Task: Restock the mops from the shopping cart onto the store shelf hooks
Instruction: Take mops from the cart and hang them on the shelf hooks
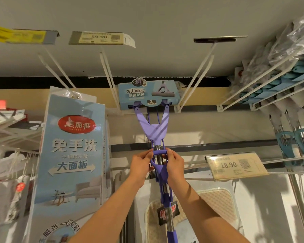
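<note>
At the far left, a yellow price tag [18,35] sits at the end of a white hook [56,69] that runs back to the shelf. Below it hangs a tall blue package [72,155] with a red oval logo and large white letters. Next to the right, a second price tag [99,38] reading 59.90 sits on the end of another white hook [109,76].

In the middle is the purple mop [154,127]. It stands nearly upright, with its head, in a blue cardboard sleeve [147,94], high up between two hooks and close to the shelf rail. The left hand [141,163] grips the left side of the purple lever on the mop's metal pole, fingers curled round it. The right hand [173,165] grips the right side of the same lever, fingers also curled. The two hands are just beside each other, with the pole between them.

To the right, a price tag [235,165] reading 18.90 sits in a clear holder. At the far right, teal mops [288,79] hang in a row on long white hooks.
</note>
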Demonstrator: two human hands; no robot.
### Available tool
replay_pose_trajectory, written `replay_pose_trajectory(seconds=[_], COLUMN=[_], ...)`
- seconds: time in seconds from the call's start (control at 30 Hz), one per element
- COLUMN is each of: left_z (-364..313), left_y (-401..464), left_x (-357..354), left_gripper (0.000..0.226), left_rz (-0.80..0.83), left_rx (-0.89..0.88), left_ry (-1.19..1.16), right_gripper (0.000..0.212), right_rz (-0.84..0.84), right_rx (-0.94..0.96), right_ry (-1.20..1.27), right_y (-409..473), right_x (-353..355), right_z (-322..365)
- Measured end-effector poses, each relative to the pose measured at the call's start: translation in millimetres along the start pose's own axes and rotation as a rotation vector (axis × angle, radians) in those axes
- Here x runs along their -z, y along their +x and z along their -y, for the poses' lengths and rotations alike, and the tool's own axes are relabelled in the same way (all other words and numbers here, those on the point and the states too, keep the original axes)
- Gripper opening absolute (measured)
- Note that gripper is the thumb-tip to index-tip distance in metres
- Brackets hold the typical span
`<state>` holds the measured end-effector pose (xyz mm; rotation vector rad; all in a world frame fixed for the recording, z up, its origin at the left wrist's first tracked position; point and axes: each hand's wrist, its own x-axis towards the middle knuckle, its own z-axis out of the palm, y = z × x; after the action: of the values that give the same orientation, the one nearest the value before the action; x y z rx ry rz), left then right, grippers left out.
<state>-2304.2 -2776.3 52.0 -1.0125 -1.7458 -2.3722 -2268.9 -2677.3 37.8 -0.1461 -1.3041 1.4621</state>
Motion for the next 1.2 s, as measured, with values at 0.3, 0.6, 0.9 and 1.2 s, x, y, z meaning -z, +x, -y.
replay_pose_trajectory(seconds=[0.3, 0.6, 0.9, 1.2], left_z=[4.0, 5.9, 11.9, 13.6], left_y=[3.7, 10.2, 3.3, -15.3], left_x=[8.9, 9.6, 5.2, -1.5], left_gripper=[0.019, 0.015, 0.013, 0.022], left_rz=[-0.004, -0.046, -0.032, 0.012], left_rx=[-0.037, -0.012, 0.074, 0.140], left_ry=[0.040, 0.010, 0.033, 0.052], right_gripper=[0.025, 0.025, 0.027, 0.042], right_rz=[0.012, 0.095, 0.120, 0.280], right_rx=[-0.017, -0.108, -0.121, -0.149], right_ry=[-0.006, -0.009, -0.073, -0.146], right_y=[-5.4, -2.3, -7.0, -17.2], right_x=[-8.5, -7.2, 9.7, 24.7], right_z=[-5.2, 0.8, -1.6, 5.1])
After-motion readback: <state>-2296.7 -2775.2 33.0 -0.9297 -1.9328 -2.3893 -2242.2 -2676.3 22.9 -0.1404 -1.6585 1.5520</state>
